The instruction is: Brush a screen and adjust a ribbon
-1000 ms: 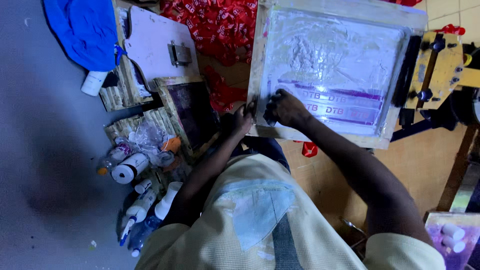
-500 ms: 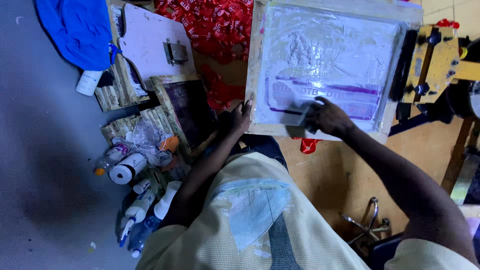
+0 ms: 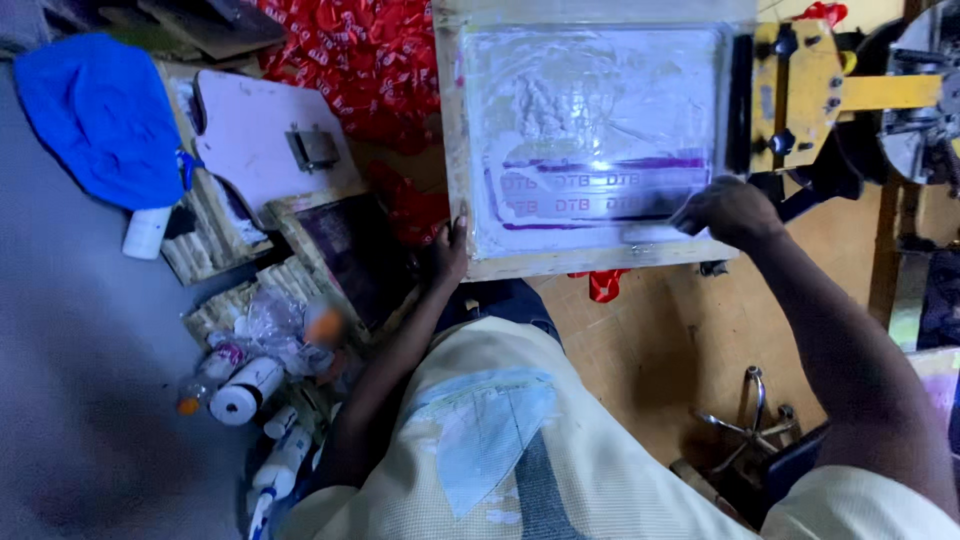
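A wooden-framed printing screen lies flat in front of me, its mesh streaked with purple ink. My left hand presses on the frame's near left corner, fingers flat on the wood. My right hand is closed on a squeegee at the near right side of the mesh, beside the purple lettered band. The blade is mostly hidden by my fingers and motion blur.
A yellow hinged press arm clamps the screen's right side. Red printed pieces are heaped behind the frame. To the left lie a blue cloth, a white board with a clip, a dark framed screen, and bottles with a tape roll.
My right hand has slid along the near part of the mesh from the left corner to the right edge, leaving purple ink behind. My left hand stayed on the frame corner.
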